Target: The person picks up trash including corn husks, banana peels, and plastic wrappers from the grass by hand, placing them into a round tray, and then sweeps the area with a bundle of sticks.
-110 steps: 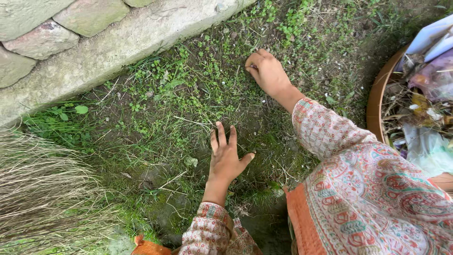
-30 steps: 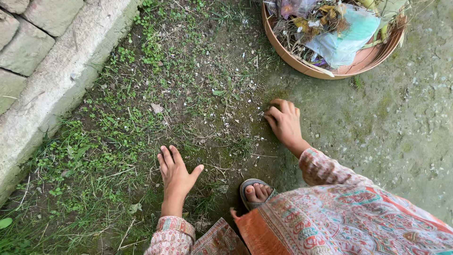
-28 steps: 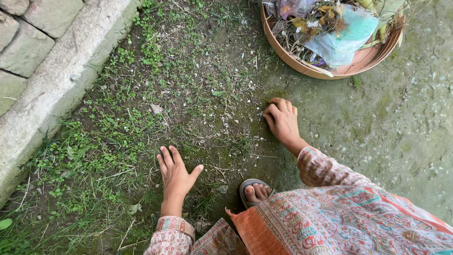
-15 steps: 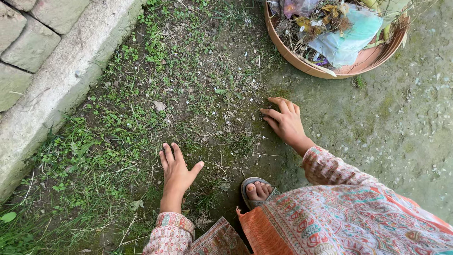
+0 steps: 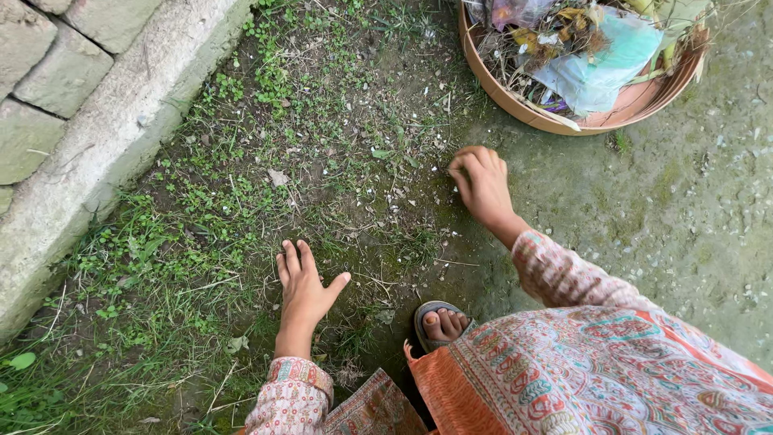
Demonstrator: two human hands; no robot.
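Note:
My left hand (image 5: 304, 290) lies flat on the sparse grass (image 5: 185, 234), fingers spread, holding nothing. My right hand (image 5: 481, 184) rests knuckles-up on the bare soil at the edge of the grass, its fingers curled tight together. Small white bits and dry scraps (image 5: 400, 193) are scattered on the soil just left of it. Whether the curled fingers pinch any of them is hidden. Patterned sleeves cover both of my arms.
A round tan basket (image 5: 515, 109) holding dry plant litter and plastic wrappers stands at the top right. A stone wall with a concrete base (image 5: 97, 105) runs along the left. My sandalled foot (image 5: 441, 322) is between my hands. Mossy concrete ground (image 5: 684, 209) spreads to the right.
My right hand went from spread fingers half a second ago to curled fingers and shifted slightly away from me. The left hand stayed flat in the same spot.

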